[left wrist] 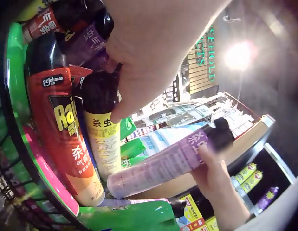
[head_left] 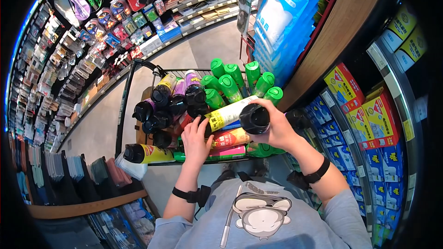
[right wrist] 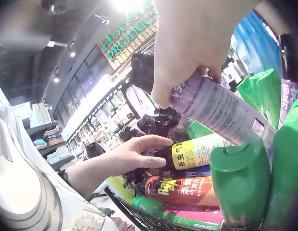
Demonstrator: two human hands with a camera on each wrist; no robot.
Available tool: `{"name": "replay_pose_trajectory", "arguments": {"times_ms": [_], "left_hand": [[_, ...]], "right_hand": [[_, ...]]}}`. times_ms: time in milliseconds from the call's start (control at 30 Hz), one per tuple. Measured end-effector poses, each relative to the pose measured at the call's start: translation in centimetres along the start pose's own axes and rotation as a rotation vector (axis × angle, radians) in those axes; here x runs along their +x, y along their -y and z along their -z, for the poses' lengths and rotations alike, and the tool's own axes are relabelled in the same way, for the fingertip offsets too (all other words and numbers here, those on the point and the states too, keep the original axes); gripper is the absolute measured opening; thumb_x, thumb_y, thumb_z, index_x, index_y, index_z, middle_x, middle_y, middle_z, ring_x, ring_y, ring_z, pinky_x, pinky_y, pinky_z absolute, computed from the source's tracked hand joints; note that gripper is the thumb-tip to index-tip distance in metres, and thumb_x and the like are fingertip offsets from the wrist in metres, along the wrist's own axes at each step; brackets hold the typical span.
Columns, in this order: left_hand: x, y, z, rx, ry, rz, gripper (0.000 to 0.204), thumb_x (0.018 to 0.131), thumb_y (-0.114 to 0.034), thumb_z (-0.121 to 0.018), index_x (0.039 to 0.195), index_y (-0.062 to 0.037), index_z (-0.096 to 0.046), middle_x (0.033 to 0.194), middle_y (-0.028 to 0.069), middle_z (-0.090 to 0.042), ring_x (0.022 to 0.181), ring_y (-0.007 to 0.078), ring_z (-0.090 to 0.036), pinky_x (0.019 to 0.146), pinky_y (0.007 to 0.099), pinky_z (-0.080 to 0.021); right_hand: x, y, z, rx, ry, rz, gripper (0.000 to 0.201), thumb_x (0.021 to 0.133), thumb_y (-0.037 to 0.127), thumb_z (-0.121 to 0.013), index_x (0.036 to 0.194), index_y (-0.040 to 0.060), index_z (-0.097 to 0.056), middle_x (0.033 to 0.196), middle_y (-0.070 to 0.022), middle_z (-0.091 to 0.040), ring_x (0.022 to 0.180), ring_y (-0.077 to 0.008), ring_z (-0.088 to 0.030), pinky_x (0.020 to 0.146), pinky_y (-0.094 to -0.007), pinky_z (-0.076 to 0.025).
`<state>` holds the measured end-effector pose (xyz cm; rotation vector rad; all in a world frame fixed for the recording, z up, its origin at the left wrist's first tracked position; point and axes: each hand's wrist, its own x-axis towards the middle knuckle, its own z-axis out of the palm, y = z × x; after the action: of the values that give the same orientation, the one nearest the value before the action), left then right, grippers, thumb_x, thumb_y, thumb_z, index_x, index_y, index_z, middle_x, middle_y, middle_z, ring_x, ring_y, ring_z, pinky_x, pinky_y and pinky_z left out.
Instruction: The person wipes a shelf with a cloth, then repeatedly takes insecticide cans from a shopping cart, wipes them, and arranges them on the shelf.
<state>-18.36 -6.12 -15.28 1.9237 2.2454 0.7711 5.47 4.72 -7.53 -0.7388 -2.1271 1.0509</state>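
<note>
My right hand (head_left: 279, 127) grips a purple-labelled insecticide spray can (right wrist: 211, 108) near its black cap (head_left: 255, 119), holding it tilted over the other cans. In the head view the cap faces up and hides most of the can's body. My left hand (head_left: 196, 140) has thumb and fingers about the black cap of a yellow-labelled insecticide can (left wrist: 103, 139), which lies slanted among the load. Right beside it lies a red Raid can (left wrist: 60, 122). Both hands are over a black wire shopping cart (head_left: 123, 106) holding many spray cans.
Green-capped cans (head_left: 228, 85) stand at the cart's far right, black-capped cans at its left. Blue hanging bags (head_left: 279, 18) flank a wooden post (head_left: 339, 30). Shelves of boxes (head_left: 376, 115) rise close on the right. A grey aisle floor (head_left: 182, 55) lies beyond the cart.
</note>
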Motion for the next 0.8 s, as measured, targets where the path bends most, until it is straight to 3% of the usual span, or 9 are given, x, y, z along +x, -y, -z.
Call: {"name": "replay_pose_trajectory", "arguments": {"times_ms": [267,333,400,467,533,567,667,733,800], "left_hand": [[0.3,0.7,-0.6,0.088,-0.024,-0.098,0.051,0.072,-0.015,-0.078,0.119,-0.0082,-0.062,0.131,0.0126,-0.055,0.122,0.0326,-0.046,0.104,0.0451,-0.035],[0.8,-0.2,-0.2,0.085,-0.037,-0.112,0.050,0.072,-0.015,-0.078,0.119,-0.0074,-0.062,0.129,0.0135,-0.056,0.122,0.0330,-0.047,0.104,0.0448,-0.036],[1.2,-2.0,0.7,-0.298,-0.068,-0.124,0.047,0.075,-0.016,-0.077,0.119,-0.0067,-0.062,0.127,0.0162,-0.057,0.119,0.0357,-0.051,0.104,0.0442,-0.038],[1.9,-3.7,1.6,-0.407,-0.011,-0.155,0.051,0.079,-0.018,-0.075,0.125,-0.0042,-0.059,0.128,0.0156,-0.058,0.121,0.0310,-0.053,0.104,0.0417,-0.040],[3.0,-6.0,2.7,-1.101,0.405,0.029,0.058,0.084,-0.026,-0.072,0.132,-0.0005,-0.052,0.132,0.0128,-0.056,0.126,0.0244,-0.050,0.106,0.0398,-0.039],[3.6,-7.2,3.5,-1.303,0.571,-0.023,0.068,0.087,-0.041,-0.070,0.135,0.0016,-0.049,0.133,0.0108,-0.054,0.129,0.0192,-0.045,0.108,0.0352,-0.035],[5.1,-9.7,4.1,-1.315,0.973,-0.134,0.103,0.076,-0.063,-0.072,0.145,0.0021,-0.034,0.143,0.0135,-0.043,0.133,0.0216,-0.040,0.111,0.0358,-0.030],[5.7,-12.0,4.5,-1.378,1.143,-0.151,0.116,0.068,-0.066,-0.077,0.148,0.0020,-0.028,0.145,0.0135,-0.040,0.135,0.0219,-0.037,0.111,0.0359,-0.029],[5.4,-12.8,2.8,-1.639,1.421,-0.151,0.114,0.067,-0.048,-0.085,0.149,0.0004,-0.022,0.142,0.0192,-0.042,0.127,0.0293,-0.049,0.104,0.0437,-0.041]], "right_hand": [[-0.4,3.0,4.5,0.006,-0.342,-0.004,0.056,0.068,0.005,-0.081,0.115,0.0013,-0.053,0.097,-0.0080,-0.068,0.089,-0.0149,-0.066,0.084,-0.0287,-0.052],[-1.2,2.8,5.7,0.194,-0.326,-0.085,0.068,0.071,0.007,-0.078,0.131,0.0029,-0.045,0.121,-0.0105,-0.059,0.114,-0.0197,-0.057,0.101,-0.0361,-0.044],[-1.7,3.1,7.2,0.402,-0.333,-0.105,0.074,0.072,0.015,-0.079,0.135,0.0034,-0.042,0.125,-0.0129,-0.056,0.117,-0.0245,-0.056,0.103,-0.0404,-0.044],[-2.0,3.2,8.4,0.628,-0.317,-0.106,0.078,0.072,0.023,-0.079,0.137,0.0042,-0.040,0.126,-0.0141,-0.055,0.119,-0.0271,-0.056,0.103,-0.0441,-0.045],[-2.1,3.4,9.2,0.793,-0.354,-0.090,0.077,0.068,0.030,-0.079,0.132,0.0007,-0.045,0.122,-0.0163,-0.059,0.113,-0.0270,-0.060,0.099,-0.0411,-0.048],[-2.3,3.9,9.7,0.858,-0.319,-0.071,0.081,0.067,0.033,-0.080,0.133,0.0010,-0.043,0.122,-0.0168,-0.058,0.113,-0.0290,-0.060,0.099,-0.0426,-0.048],[-2.9,4.5,11.2,0.989,-0.263,-0.002,0.089,0.065,0.039,-0.082,0.135,0.0018,-0.041,0.121,-0.0175,-0.058,0.114,-0.0325,-0.060,0.099,-0.0453,-0.049],[-3.5,4.8,12.1,1.050,-0.243,0.052,0.093,0.064,0.042,-0.083,0.135,0.0022,-0.040,0.121,-0.0176,-0.058,0.114,-0.0339,-0.060,0.099,-0.0466,-0.049],[-4.2,4.9,12.9,1.169,-0.169,0.122,0.096,0.061,0.046,-0.086,0.134,0.0024,-0.040,0.121,-0.0179,-0.058,0.114,-0.0355,-0.061,0.098,-0.0478,-0.050]]}}
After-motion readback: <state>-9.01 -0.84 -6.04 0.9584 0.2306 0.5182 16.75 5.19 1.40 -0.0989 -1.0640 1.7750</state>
